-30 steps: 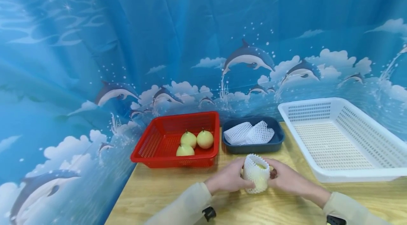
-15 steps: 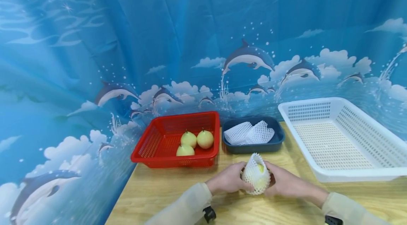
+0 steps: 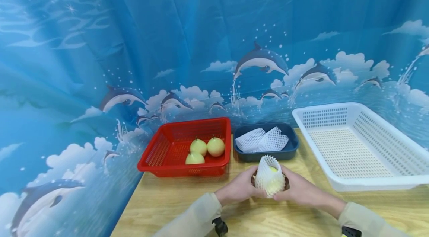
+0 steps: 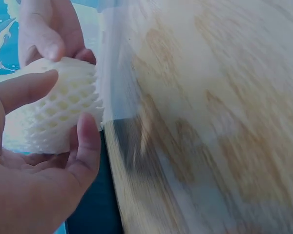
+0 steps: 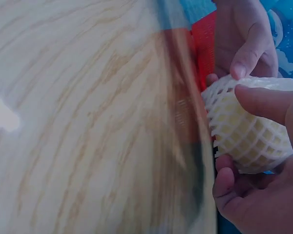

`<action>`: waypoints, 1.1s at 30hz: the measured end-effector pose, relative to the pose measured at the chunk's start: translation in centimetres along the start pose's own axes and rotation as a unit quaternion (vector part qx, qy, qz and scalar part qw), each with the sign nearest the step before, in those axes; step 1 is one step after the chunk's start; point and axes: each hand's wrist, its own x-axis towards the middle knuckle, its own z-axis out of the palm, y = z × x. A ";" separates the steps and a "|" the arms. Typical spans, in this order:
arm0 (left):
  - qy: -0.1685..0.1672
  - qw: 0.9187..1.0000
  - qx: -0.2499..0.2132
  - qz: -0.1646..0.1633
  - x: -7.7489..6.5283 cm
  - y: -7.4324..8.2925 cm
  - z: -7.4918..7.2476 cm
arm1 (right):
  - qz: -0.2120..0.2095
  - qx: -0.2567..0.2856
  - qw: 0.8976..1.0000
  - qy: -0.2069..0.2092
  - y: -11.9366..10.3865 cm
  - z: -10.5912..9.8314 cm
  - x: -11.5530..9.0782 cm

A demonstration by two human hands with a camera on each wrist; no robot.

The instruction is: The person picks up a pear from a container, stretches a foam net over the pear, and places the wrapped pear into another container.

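Gripping together, the left hand [image 3: 240,186] and right hand [image 3: 298,188] are clamped on a white foam-net sleeve [image 3: 264,178] around a pale-yellow pear [image 3: 273,169] over the near tabletop [image 3: 187,192]. It looks mostly sleeved; three bare yellow-green pears [image 3: 216,147] lie in the red plastic basket [image 3: 187,171], far left; spare white net sleeves [image 3: 273,141] fill the dark-blue tray [image 3: 266,156]. Since the earlier frame, the held pear has moved slightly up or farther.

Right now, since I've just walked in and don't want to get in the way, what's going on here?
A person's left hand and right hand hold a white foam net between them, over the wooden table. A pale yellow fruit is inside, partly showing at the net's open end. Three pears sit in the red basket; more foam netting lies in the dark blue tray.
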 end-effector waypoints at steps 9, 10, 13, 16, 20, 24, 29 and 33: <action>0.004 0.999 -0.027 0.042 0.0 -0.2 0.3 | -0.004 0.004 1.000 0.020 -0.7 0.3 0.1; 0.004 0.999 -0.030 0.043 0.0 -0.2 0.3 | -0.004 0.005 1.000 0.021 -0.7 0.3 0.1; 0.010 0.998 -0.043 0.042 -0.1 -0.1 0.6 | -0.010 0.004 1.000 0.024 -0.5 0.5 0.1; 0.024 0.998 -0.052 0.037 -0.2 -0.1 0.8 | -0.014 -0.007 1.000 0.026 -0.5 0.5 0.0; 0.032 0.996 -0.072 0.038 -0.3 -0.1 1.0 | -0.025 -0.033 0.999 0.028 -0.6 0.5 -0.1; 0.032 0.995 -0.088 0.044 -0.2 -0.1 1.1 | -0.038 -0.073 0.996 0.042 -0.9 0.3 -0.3; 0.021 0.993 -0.103 0.052 -0.3 0.1 1.0 | -0.035 -0.114 0.992 0.049 -1.7 -0.4 -0.6; 0.014 0.992 -0.113 0.053 -0.4 0.5 0.9 | -0.028 -0.067 0.997 0.020 -2.2 -1.1 -1.0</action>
